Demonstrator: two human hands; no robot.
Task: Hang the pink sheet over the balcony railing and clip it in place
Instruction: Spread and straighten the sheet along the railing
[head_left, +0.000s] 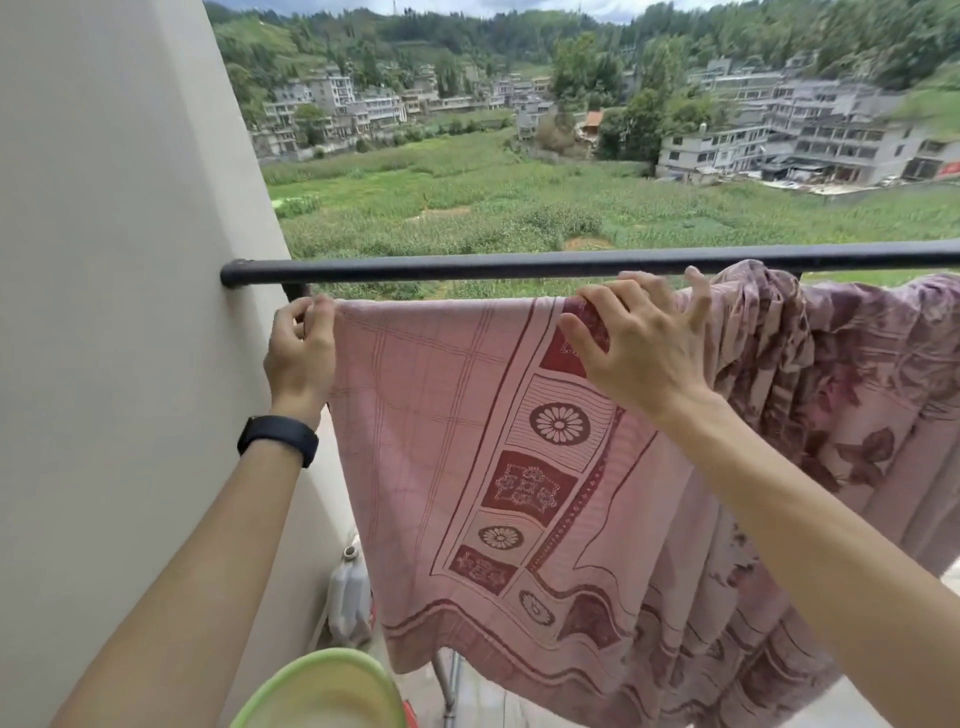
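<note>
Wall (104, 260): a pale surface is seen along the left side, with the end of the railing fixed into it.
Left hand (301, 348): the upper left corner of the pink sheet is pinched between curled fingers and thumb, just beside the wall; a black wristband (278, 439) is worn on the wrist.
Railing (519, 267): a dark round bar is run level across the view, from the wall to the right edge.
Pink sheet (441, 441): it is hung flat just below the railing, its top edge stretched between the two hands; whether that edge lies over a lower bar cannot be told.
Jug (349, 597): a white plastic container is stood on the floor, partly hidden behind the sheet's lower left edge.
Basin (322, 691): a green rim is seen at the bottom edge.
Right hand (639, 338): the fingers are spread and laid on the sheet's top edge, nothing being gripped.
Floral cloth (831, 364): a mauve fabric is draped over the railing, bunched against the sheet's right side.
</note>
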